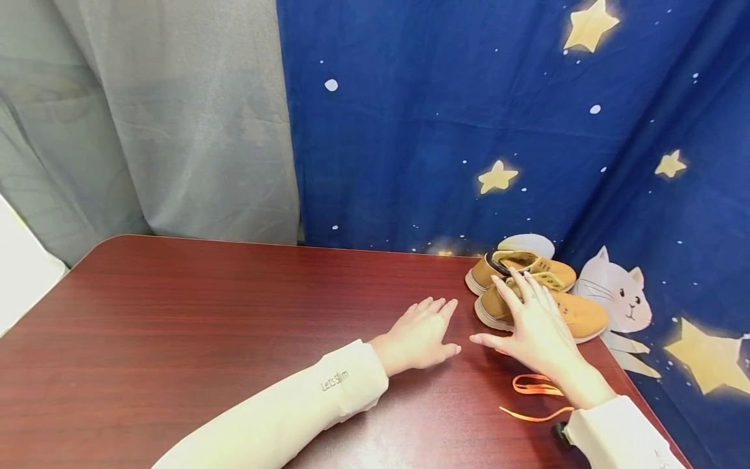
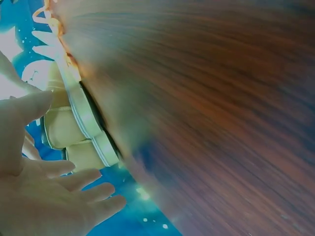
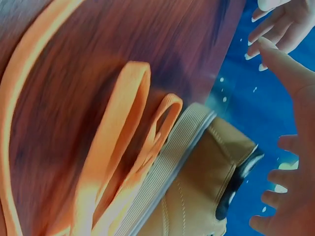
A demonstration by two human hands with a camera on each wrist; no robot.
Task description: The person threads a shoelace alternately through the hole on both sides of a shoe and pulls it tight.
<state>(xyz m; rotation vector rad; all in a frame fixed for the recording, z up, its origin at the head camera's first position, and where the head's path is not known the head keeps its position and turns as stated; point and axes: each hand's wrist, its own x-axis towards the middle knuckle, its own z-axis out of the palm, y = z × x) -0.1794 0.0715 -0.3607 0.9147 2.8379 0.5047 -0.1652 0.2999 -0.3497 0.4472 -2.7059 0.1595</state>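
A pair of tan shoes stands side by side at the table's right end, the near shoe point(image 1: 586, 318) partly covering the far shoe point(image 1: 559, 268). My right hand point(image 1: 541, 329) is over the near shoe with fingers spread and nothing in its grasp; whether it touches the shoe, I cannot tell. To the left of the shoes, my left hand point(image 1: 418, 333) hovers over the table, palm down and fingers straight, holding nothing. An orange shoelace point(image 3: 115, 132) lies looped on the table beside the near shoe, partly hidden by my right wrist in the head view.
The reddish-brown table point(image 1: 234, 312) stretches away to the left. Behind it hang a grey curtain point(image 1: 193, 130) and a blue star-patterned curtain point(image 1: 422, 130). A printed white cat point(image 1: 618, 293) shows just past the shoes. Something white point(image 1: 23, 267) stands at the far left.
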